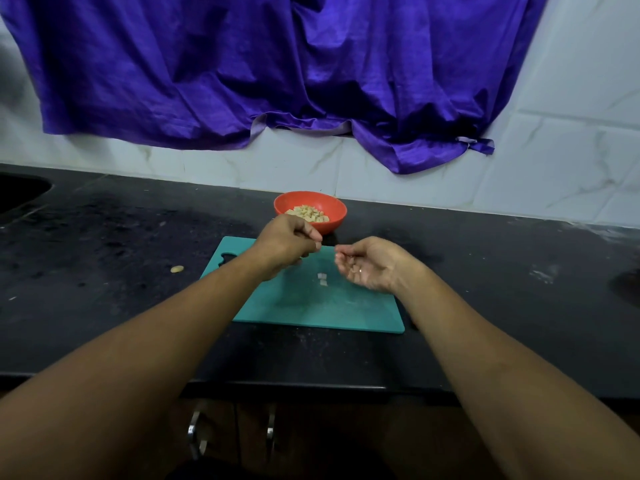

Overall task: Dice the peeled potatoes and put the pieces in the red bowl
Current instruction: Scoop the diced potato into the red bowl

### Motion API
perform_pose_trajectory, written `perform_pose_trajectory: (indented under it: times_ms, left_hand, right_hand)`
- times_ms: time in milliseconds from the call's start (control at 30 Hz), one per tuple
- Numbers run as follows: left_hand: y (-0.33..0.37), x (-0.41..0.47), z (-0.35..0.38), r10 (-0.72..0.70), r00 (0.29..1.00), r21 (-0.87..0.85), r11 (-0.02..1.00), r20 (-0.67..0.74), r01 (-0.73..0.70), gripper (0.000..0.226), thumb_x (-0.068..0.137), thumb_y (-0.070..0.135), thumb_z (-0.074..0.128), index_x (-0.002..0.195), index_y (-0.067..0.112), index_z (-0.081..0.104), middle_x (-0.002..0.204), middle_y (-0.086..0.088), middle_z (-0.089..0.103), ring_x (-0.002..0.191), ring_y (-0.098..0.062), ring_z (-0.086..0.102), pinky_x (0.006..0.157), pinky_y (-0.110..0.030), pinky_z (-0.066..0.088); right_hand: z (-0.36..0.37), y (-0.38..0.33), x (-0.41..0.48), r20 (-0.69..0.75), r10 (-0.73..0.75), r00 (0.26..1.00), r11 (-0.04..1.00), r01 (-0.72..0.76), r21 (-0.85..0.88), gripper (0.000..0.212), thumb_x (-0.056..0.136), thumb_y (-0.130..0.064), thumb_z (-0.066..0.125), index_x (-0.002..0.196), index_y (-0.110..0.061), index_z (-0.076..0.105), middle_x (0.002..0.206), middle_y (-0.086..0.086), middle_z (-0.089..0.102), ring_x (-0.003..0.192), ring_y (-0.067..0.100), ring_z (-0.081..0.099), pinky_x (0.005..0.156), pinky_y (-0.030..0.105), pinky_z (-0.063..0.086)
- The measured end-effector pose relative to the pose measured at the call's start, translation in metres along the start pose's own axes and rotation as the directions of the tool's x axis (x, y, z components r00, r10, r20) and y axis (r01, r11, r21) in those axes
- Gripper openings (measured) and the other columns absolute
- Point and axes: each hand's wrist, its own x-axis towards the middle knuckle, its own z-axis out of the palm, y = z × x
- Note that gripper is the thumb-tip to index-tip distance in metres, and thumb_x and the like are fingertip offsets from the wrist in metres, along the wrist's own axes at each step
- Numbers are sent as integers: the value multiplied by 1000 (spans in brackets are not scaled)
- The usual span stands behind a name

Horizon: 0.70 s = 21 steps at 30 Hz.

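The red bowl (331, 208) stands on the black counter just behind the teal cutting board (311, 310) and holds several diced potato pieces (307, 213). Two small potato pieces (322, 279) lie near the middle of the board. My left hand (289, 241) hovers over the board's far edge, right in front of the bowl, with its fingers curled and fingertips pinched on what looks like a small pale potato piece. My right hand (372, 266) is held palm up above the board's right side, fingers loosely cupped, fingertips close to the left hand's. No knife is in view.
A stray pale potato bit (176, 269) lies on the counter left of the board. A dark sink (17, 194) is at the far left. A purple cloth (277, 71) hangs on the tiled wall behind. Cabinet handles (195, 434) show below the counter edge.
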Motion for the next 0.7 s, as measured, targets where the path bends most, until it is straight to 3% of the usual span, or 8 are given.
perform_pose_trajectory:
  times_ms: [67,133,233,333,567,700]
  left_hand:
    - [-7,2,-1,-13,998,132,991,54,6,11,88,4,77,90,15,73,89,-1,73,87,-17,68,84,-35,60]
    - [-15,4,2,-50,993,270,963,103,20,14,86,8,80,93,18,74,93,0,74,94,-16,69,93,-37,58]
    - [-21,5,9,-68,985,404,915,158,-2,21,80,18,86,98,22,75,95,3,74,95,-15,69,96,-40,58]
    - [-19,6,10,-69,983,477,878,172,-22,27,76,27,90,99,24,76,95,7,73,95,-13,68,95,-40,58]
    - [-15,11,11,-63,980,524,851,187,-45,12,80,23,86,90,24,81,89,8,75,91,-11,68,93,-42,58]
    - [-13,15,11,-97,973,545,837,211,-35,10,83,22,84,92,23,81,92,7,75,94,-12,67,95,-41,57]
  right_hand:
    - [-4,2,2,-47,-64,997,935,44,-353,2,95,-3,66,96,-3,65,64,4,55,53,10,51,43,22,44]
    - [-6,5,5,-46,-156,987,770,92,-632,12,87,-5,77,93,-5,68,63,3,53,50,9,44,42,22,36]
    - [-1,8,5,56,-178,982,548,146,-824,21,80,-13,86,96,-8,74,71,1,59,59,9,49,44,23,37]
    - [5,9,7,94,-202,975,448,177,-876,31,78,-15,87,105,-10,72,77,-1,62,70,12,52,49,24,39]
    - [8,6,17,111,-168,979,431,175,-885,25,81,-9,84,103,-8,73,78,4,64,67,14,50,48,25,38]
    - [11,1,18,127,-120,985,355,162,-921,26,85,-12,80,108,-3,74,84,6,62,69,13,50,51,24,41]
